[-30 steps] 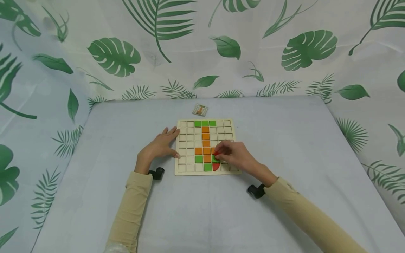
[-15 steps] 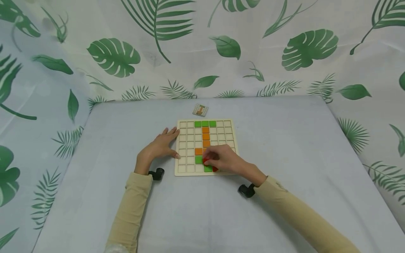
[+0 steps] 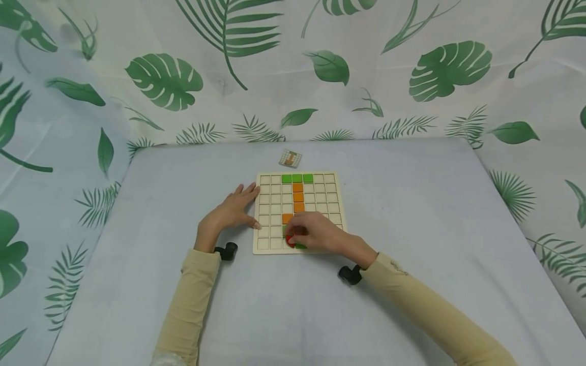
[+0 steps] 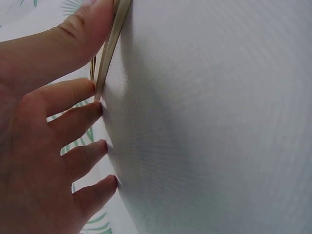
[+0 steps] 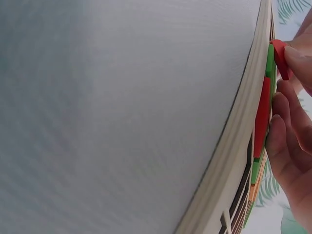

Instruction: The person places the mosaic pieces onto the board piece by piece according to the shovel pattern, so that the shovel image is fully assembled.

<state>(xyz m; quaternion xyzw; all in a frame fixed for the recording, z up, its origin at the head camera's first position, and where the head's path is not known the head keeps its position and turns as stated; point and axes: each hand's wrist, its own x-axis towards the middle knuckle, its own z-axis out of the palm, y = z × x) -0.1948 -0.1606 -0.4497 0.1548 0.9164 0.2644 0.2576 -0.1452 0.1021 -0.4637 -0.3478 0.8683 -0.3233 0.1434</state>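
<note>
A cream wooden grid board (image 3: 270, 234) lies on the table, with green tiles (image 3: 297, 178) across its top row and a column of orange tiles (image 3: 298, 197) below. My right hand (image 3: 316, 231) pinches a red rounded tile (image 3: 290, 241) between thumb and finger, over the bottom row. In the right wrist view the pinched red tile (image 5: 281, 59) is tilted beside a green tile, and another red tile (image 5: 262, 117) sits in the board. That hand covers part of the lower grid in the head view. My left hand (image 3: 231, 211) rests with spread fingers against the board's left edge.
A small pattern card (image 3: 290, 158) lies behind the board. Black wrist cameras (image 3: 350, 275) stick out from both wrists. A white cloth with green leaf prints hangs behind the table (image 3: 412, 203) and along both sides.
My right hand has moved left and toward the front of the board with the red tile, from the lower middle to the bottom row. My left hand has stayed put.
</note>
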